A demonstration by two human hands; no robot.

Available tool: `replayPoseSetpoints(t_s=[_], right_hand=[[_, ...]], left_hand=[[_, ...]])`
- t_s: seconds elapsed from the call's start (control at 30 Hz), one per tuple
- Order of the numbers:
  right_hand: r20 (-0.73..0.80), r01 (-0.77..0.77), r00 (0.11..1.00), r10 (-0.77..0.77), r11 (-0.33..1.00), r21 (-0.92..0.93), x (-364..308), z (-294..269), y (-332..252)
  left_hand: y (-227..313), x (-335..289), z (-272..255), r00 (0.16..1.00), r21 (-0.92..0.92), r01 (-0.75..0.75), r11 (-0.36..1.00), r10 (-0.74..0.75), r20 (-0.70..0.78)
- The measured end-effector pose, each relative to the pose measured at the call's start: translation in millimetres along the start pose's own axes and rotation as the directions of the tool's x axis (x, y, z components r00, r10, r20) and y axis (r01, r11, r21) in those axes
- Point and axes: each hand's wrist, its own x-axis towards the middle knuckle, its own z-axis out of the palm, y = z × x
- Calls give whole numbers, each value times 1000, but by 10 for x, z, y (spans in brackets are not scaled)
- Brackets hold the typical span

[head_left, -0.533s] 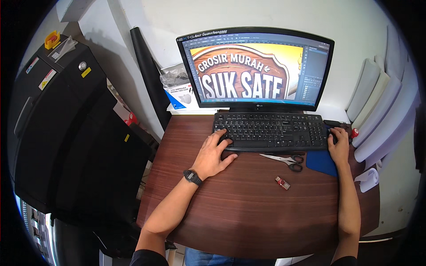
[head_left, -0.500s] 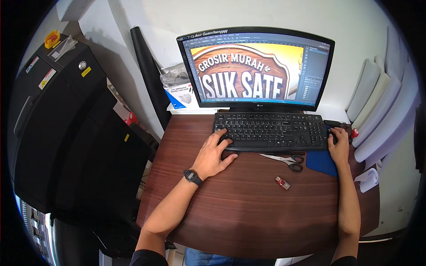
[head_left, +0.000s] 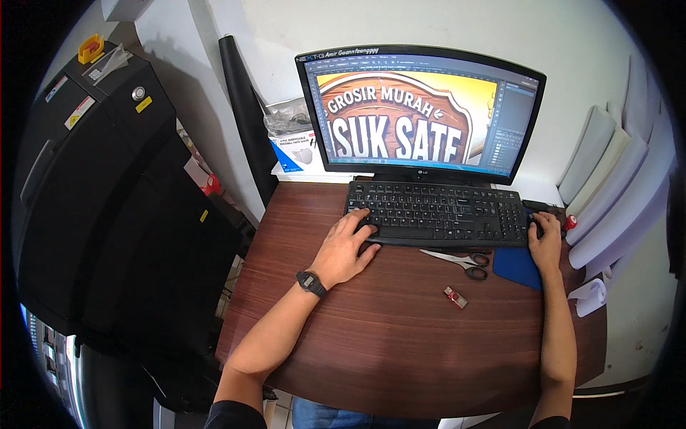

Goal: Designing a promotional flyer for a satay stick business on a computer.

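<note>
My left hand [head_left: 343, 250], below a black digital wristwatch [head_left: 311, 284], rests at the lower left corner of a black keyboard [head_left: 436, 212]. Its fingers are spread, with the fingertips on the keys and the thumb stretched out near the front edge. To the right of the keyboard, my right hand [head_left: 544, 242] is curled over a dark computer mouse, mostly hidden beneath it, on a blue mouse pad [head_left: 517, 266]. Behind the keyboard stands a monitor [head_left: 418, 118] with a graphics program showing a brown and yellow sign design.
Scissors [head_left: 461, 263] with black handles and a red USB stick [head_left: 455, 297] lie on the dark wooden desk [head_left: 400, 343]. Paper rolls [head_left: 607, 186] lean at the right. A mask box [head_left: 294, 151] stands behind, left of the monitor. A large black machine [head_left: 121, 207] is at the left.
The whole view has tilted slightly. Both hands stay in place at the keyboard and mouse, and the design on the monitor looks the same.
</note>
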Motion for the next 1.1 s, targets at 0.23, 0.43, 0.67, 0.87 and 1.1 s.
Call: replayPoseSetpoints(t_s=[0.23, 0.43, 0.67, 0.87, 1.1], right_hand=[[7, 9, 1000, -9, 1000, -9, 3, -4, 9], [16, -8, 1000, 8, 1000, -21, 3, 4, 12], [9, 8, 1000, -8, 1000, -11, -4, 17, 28], [2, -12, 1000, 12, 1000, -7, -11, -16, 15], [-42, -22, 999, 22, 1000, 3, 3, 7, -29]], left_hand=[[30, 7, -21, 1000, -3, 8, 1000, -8, 4], [16, 6, -13, 1000, -11, -8, 1000, 8, -6], [23, 0, -19, 1000, -6, 8, 1000, -8, 0], [56, 23, -15, 998, -3, 65, 998, -65, -24], [97, 19, -20, 982, 74, 184, 980, -180, -58]])
